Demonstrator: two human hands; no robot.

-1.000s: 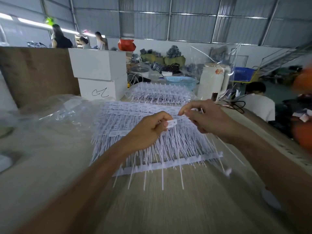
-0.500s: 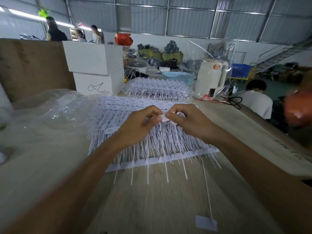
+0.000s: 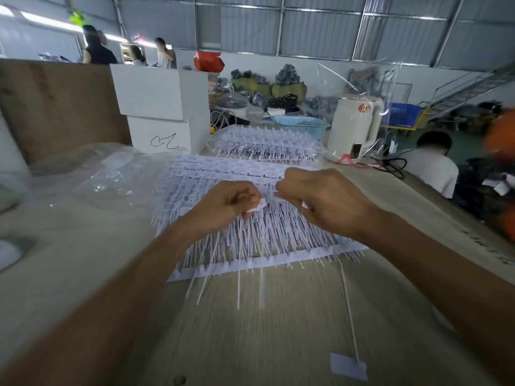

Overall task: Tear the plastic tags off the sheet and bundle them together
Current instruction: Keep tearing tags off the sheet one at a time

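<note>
A stack of white plastic tag sheets (image 3: 250, 240) lies on the wooden table, thin stems pointing toward me and label heads at the far side. My left hand (image 3: 225, 204) sits curled over the middle of the stack and pinches a bundle of torn-off tags (image 3: 257, 204) by their heads. My right hand (image 3: 323, 199) is just to its right, fingertips pinching a tag (image 3: 278, 195) on the sheet. One loose tag (image 3: 348, 366) with a long stem lies on the table near me.
A second pile of tag sheets (image 3: 267, 146) in clear wrap lies farther back. Crumpled clear plastic (image 3: 92, 174) lies at the left. Two stacked white boxes (image 3: 161, 107), a blue basket (image 3: 301, 125) and a white kettle (image 3: 354, 123) stand behind. A person (image 3: 434, 162) sits at the right.
My right hand has come back from the right to the sheet beside my left hand. A single tag has dropped onto the table near me.
</note>
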